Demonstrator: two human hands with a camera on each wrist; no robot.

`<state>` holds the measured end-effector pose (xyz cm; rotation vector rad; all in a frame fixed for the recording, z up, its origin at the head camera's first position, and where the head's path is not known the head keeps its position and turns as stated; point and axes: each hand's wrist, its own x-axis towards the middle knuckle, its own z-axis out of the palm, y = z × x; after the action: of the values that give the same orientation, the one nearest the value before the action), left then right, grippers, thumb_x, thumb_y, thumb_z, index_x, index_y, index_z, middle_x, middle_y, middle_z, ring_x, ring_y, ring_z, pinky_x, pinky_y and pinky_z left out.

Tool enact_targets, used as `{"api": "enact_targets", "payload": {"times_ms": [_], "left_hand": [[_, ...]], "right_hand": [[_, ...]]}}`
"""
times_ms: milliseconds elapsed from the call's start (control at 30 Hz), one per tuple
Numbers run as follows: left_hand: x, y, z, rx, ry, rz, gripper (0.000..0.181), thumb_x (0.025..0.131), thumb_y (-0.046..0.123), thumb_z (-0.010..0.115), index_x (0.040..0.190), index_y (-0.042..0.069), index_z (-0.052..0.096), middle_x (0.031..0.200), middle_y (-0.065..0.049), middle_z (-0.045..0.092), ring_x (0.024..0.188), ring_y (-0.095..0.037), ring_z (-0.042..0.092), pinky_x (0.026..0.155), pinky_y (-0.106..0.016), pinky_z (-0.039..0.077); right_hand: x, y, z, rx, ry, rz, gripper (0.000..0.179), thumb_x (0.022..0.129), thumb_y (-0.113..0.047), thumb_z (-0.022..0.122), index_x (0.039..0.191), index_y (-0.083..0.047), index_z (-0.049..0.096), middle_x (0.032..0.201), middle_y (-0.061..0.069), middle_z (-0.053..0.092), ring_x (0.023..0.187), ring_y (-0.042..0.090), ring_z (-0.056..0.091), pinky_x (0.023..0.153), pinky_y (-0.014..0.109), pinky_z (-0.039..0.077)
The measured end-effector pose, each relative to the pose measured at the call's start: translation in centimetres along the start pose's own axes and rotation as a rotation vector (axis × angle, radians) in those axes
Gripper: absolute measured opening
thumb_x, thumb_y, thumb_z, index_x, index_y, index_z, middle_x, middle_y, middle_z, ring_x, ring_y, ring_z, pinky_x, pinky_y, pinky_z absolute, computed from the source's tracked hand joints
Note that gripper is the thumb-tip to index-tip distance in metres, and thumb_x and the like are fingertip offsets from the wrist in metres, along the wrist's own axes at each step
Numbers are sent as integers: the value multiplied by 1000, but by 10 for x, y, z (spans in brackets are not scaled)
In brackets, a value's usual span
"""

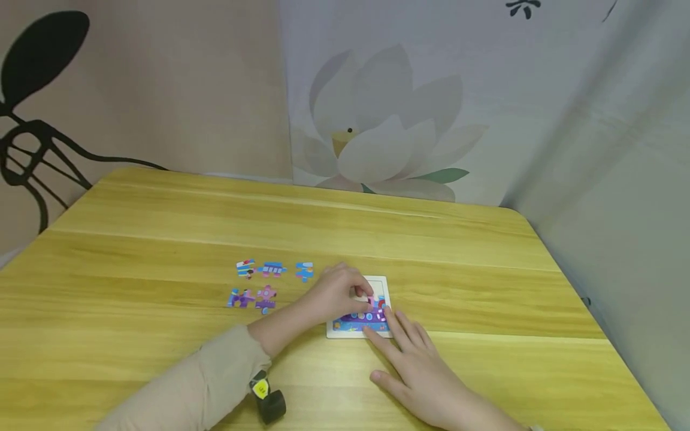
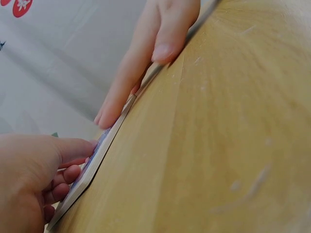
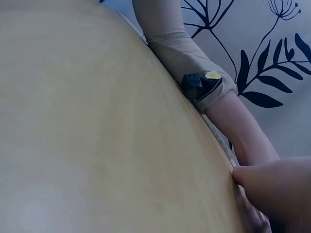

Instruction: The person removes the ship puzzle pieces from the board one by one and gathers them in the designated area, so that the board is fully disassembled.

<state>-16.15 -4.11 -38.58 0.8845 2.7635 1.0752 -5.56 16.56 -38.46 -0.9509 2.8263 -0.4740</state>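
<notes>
The left hand (image 1: 338, 292) pinches a pink jigsaw piece (image 1: 371, 301) in its fingers above the jigsaw tray (image 1: 347, 335), where the right hand (image 1: 423, 371) rests straight, spread fingers.

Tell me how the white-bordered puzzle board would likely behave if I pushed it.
The puzzle board is probably stiff: its visible edges run straight in the left wrist view. It seems unlikely to roll or tip, being thin and lying flat on the table. It may resist sliding, with the right hand touching it.
</notes>
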Motion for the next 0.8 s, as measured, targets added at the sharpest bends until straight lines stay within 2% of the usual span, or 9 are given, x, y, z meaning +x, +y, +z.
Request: {"api": "enact_targets", "payload": {"times_ms": [300,533,667,800], "left_hand": [[0,5,1,-12,-1,-3,16,77,26,81,88,17,74,76,13,58,80,-11,47,84,-38,34],[1,6,0,-34,10,-23,17,74,26,83,85,17,74,73,13,58,81,-11,47,85,-40,33],[2,6,0,-34,9,-35,17,73,26,84,84,17,74,73,13,59,82,-11,48,84,-40,34],[2,6,-1,-30,2,-55,16,73,25,84,83,17,73,72,14,58,82,-11,47,84,-41,33]], "right_hand": [[-10,1,4,-63,77,-94,62,99,-47,45,150,-15,32,158,3,15,143,24,12,110,50,15],[-7,0,4,-98,113,-130,62,98,-47,47,149,-13,35,157,5,22,142,23,20,108,54,22],[-4,-2,2,-114,125,-118,63,97,-48,49,148,-13,38,153,6,29,140,24,25,107,56,23],[0,-6,1,-131,94,-79,64,96,-52,47,148,-15,38,151,5,34,138,22,27,106,56,23]]}}
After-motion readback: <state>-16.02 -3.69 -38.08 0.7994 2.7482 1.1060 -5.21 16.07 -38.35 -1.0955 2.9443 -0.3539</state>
